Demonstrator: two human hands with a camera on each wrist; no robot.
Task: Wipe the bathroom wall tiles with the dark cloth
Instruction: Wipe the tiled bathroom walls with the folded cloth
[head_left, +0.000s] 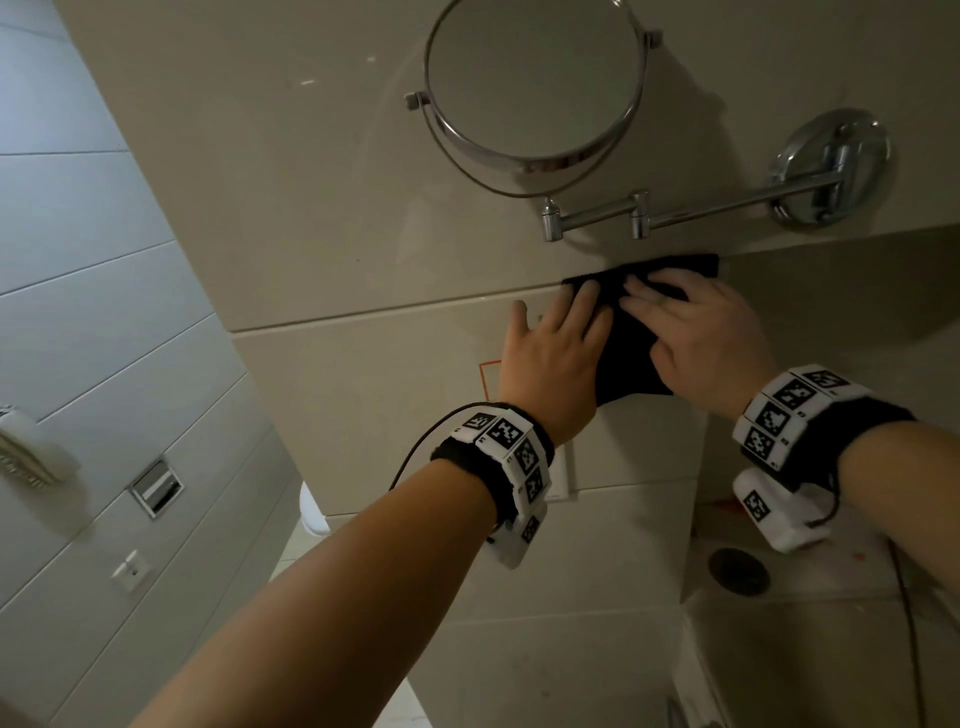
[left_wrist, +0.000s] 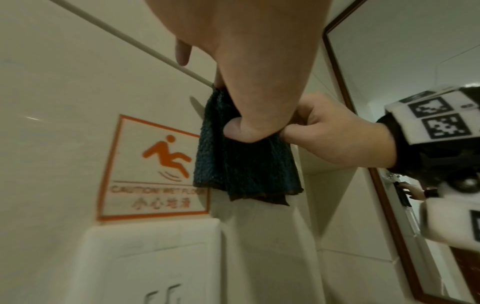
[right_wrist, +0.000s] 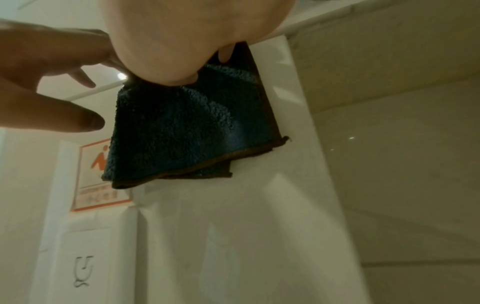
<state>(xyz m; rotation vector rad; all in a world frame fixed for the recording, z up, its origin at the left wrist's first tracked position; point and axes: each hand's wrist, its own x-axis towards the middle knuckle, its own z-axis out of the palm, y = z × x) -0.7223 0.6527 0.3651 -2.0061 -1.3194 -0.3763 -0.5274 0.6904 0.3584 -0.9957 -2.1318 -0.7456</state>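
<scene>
Pressing the dark cloth (head_left: 641, 332) flat against the wall tiles (head_left: 322, 218), I have it folded into a thick pad that straddles the grout line (head_left: 363, 315) just below the arm of the round shaving mirror (head_left: 535, 78). My right hand (head_left: 711, 343) lies over its right half with the fingers stretched out along the fabric, palm bearing down; nothing is curled round it from the head view, and the right wrist view shows mostly the heel of the palm sitting on the folds. My left hand (head_left: 558, 358) covers the left edge, fingers spread, some on the cloth and the outer ones on bare tile; the left wrist view shows the thumb (left_wrist: 233, 129) tucked against the fabric, though I cannot tell whether it truly pinches. The lower hem hangs free beside the orange wet-floor sticker (left_wrist: 153, 168), with a white switch plate (left_wrist: 153, 259) under that.

I judge this as the wiping itself, early or mid-pass on this tile, with both palms supplying the pressure. The next stroke calls for sliding the pad along the tile with even pressure, steering clear of the mirror arm above and keeping the loose hem from snagging on the sticker's edge or the switches below.
</scene>
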